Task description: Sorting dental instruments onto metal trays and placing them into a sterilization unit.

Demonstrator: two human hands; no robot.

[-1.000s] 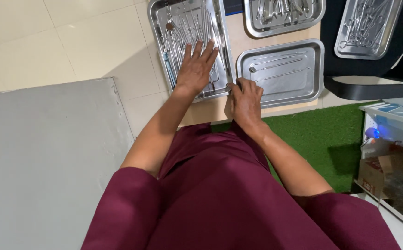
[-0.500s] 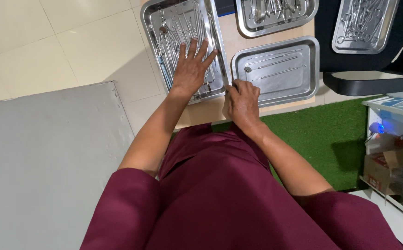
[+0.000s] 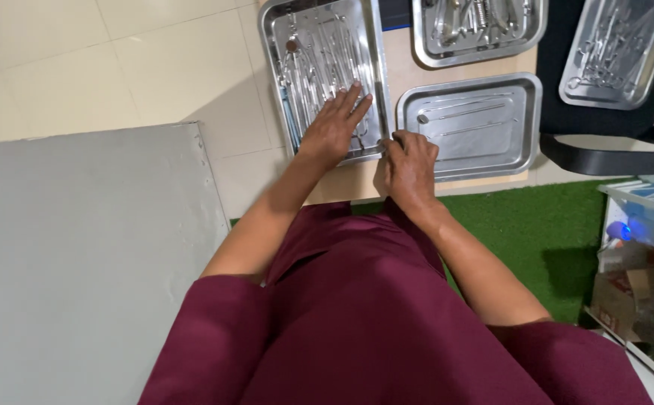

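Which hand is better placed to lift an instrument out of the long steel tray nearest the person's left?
Left. The left hand already lies flat, fingers spread, on the instruments inside the long steel tray. The right hand rests at the gap beside the shallower tray, outside the long one.

Green mat point(image 3: 537, 225), grey panel point(image 3: 79, 262), black chair point(image 3: 604, 150), two far instrument trays point(image 3: 477, 56).

Left hand point(image 3: 334, 127) flat in instrument tray point(image 3: 319, 45) — right hand point(image 3: 411, 161) at tray edge.
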